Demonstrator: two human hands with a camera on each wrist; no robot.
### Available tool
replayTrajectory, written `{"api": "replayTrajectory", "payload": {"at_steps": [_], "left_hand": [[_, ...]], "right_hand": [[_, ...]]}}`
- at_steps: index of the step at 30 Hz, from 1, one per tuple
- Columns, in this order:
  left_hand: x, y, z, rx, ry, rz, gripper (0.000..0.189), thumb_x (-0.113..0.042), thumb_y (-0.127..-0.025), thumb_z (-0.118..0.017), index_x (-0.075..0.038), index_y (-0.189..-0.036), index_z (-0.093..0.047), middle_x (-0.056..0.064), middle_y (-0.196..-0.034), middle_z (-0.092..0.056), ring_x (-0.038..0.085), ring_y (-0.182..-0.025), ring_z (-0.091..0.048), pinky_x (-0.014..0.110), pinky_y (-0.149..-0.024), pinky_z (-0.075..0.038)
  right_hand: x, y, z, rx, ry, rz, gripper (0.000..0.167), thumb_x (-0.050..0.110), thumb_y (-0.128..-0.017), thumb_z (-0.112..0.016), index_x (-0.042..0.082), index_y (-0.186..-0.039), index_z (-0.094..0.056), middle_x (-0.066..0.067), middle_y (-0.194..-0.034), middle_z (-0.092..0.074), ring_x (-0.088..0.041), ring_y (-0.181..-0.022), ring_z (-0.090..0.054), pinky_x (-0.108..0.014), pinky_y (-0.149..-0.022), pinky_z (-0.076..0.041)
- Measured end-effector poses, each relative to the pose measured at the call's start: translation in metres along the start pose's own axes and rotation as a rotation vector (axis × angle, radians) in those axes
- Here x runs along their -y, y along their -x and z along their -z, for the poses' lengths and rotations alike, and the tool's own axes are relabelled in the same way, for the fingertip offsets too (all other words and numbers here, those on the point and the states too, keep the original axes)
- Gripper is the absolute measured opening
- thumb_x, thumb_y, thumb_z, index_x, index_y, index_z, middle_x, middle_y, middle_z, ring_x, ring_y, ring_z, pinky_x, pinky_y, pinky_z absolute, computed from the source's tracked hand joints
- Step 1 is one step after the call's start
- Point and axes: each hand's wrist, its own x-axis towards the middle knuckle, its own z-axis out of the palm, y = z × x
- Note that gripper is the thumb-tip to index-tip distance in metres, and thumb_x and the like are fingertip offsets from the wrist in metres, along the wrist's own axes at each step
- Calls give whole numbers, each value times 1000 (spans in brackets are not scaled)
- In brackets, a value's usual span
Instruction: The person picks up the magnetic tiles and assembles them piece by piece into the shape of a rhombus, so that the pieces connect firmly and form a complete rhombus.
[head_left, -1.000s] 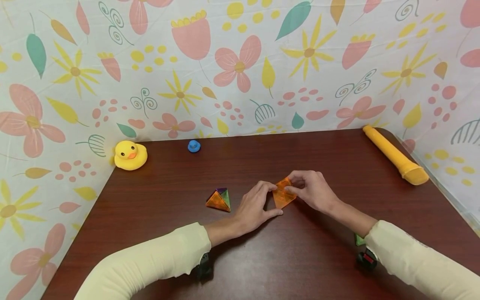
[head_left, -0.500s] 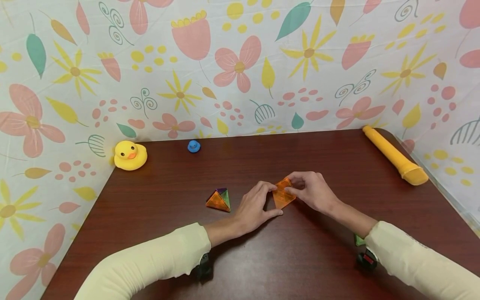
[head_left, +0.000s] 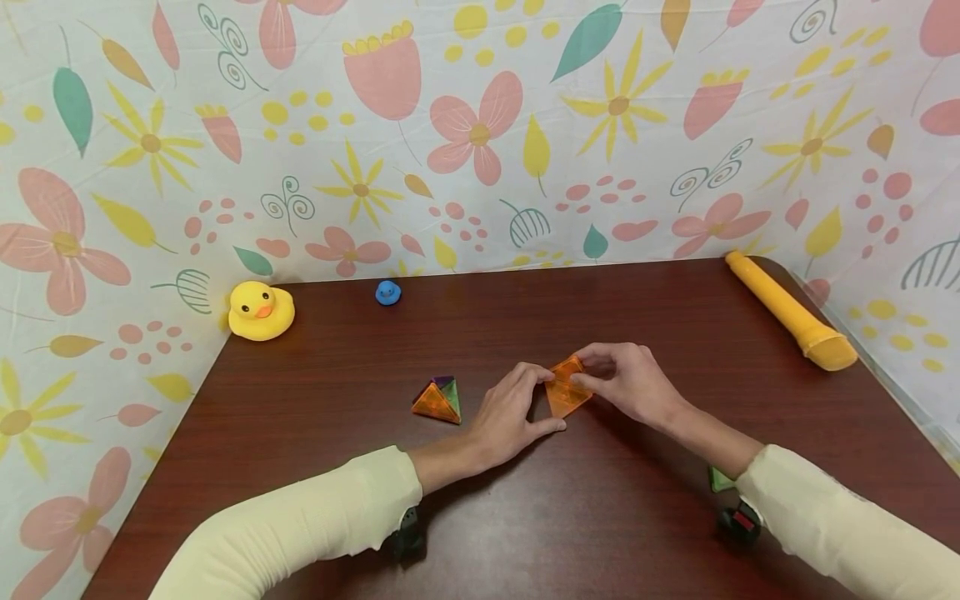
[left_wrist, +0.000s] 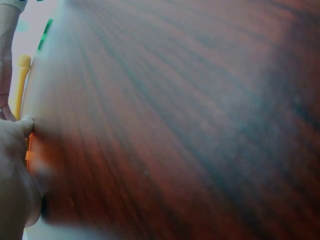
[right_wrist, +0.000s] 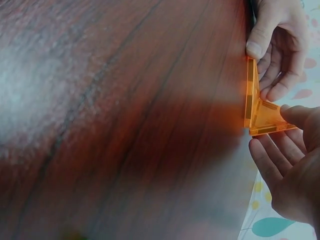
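Observation:
Two clear orange triangular magnetic tiles meet at an edge between my hands. In the right wrist view, one orange tile (right_wrist: pixel 249 92) lies flat on the table and the other orange tile (right_wrist: pixel 269 116) stands up from it. My right hand (head_left: pixel 630 382) pinches the standing one between thumb and fingers. From the left, my left hand (head_left: pixel 504 412) holds the flat tile, thumb at its near corner and fingertips at the far side. Further left sits a small built piece (head_left: pixel 437 402) of orange, green and dark purple tiles. The left wrist view shows little of the tiles.
A green tile (head_left: pixel 721 479) lies partly hidden by the right sleeve. At the back left are a yellow rubber duck (head_left: pixel 261 311) and a small blue duck (head_left: pixel 387 292). A long yellow club-shaped thing (head_left: pixel 791 310) lies at the right edge. Patterned cloth (head_left: pixel 480 167) hangs behind the table.
The right hand and forearm have shifted very slightly, the sleeve moving a little to the right. The left hand and the tiles look unchanged.

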Motion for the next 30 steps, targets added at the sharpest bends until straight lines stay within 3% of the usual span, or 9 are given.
{"api": "replayTrajectory", "payload": {"at_steps": [5, 14, 19, 24, 26, 30], "left_hand": [[0, 0, 0, 0, 2, -3, 62, -38, -93, -85, -8, -139, -55, 5, -136, -58, 18, -126, -60, 37, -106, -52], [1, 0, 0, 7, -2, 3, 62, -39, -94, -84, -9, -140, -55, 4, -137, -58, 17, -128, -59, 37, -108, -51], [1, 0, 0, 7, -7, 7, 62, -39, -94, -84, -9, -140, -55, 4, -138, -57, 17, -128, -59, 37, -108, -51], [0, 0, 0, 1, -4, 6, 63, -39, -93, -84, -9, -141, -55, 5, -139, -57, 17, -128, -59, 36, -108, -51], [0, 1, -1, 0, -5, 5, 63, -39, -93, -84, -9, -141, -55, 5, -139, -58, 17, -128, -59, 36, -108, -51], [0, 1, -1, -4, -10, -3, 63, -39, -93, -84, -9, -140, -55, 4, -138, -58, 16, -128, -59, 35, -108, -51]], "right_hand": [[-1, 2, 6, -5, 6, 36, 27, 7, -92, -84, 6, -118, -78, -9, -109, -79, -24, -96, -78, -34, -77, -64], [-4, 12, 27, -32, 58, 64, 45, 14, -94, -85, 8, -136, -70, -7, -129, -74, -29, -118, -70, -56, -94, -57], [-8, 24, 40, -29, 67, 48, 59, 21, -94, -85, 12, -148, -62, -7, -141, -68, -31, -126, -65, -59, -99, -51], [-13, 40, 55, -1, 37, -11, 70, 27, -92, -87, 22, -154, -56, -5, -148, -63, -27, -131, -61, -28, -104, -50], [-17, 49, 61, 24, 17, -35, 74, 29, -91, -88, 26, -157, -52, -5, -151, -61, -20, -134, -58, -15, -101, -45], [-27, 67, 74, 77, -11, -35, 83, 27, -90, -89, 26, -162, -46, -8, -156, -54, 0, -139, -48, -7, -100, -39]]}}
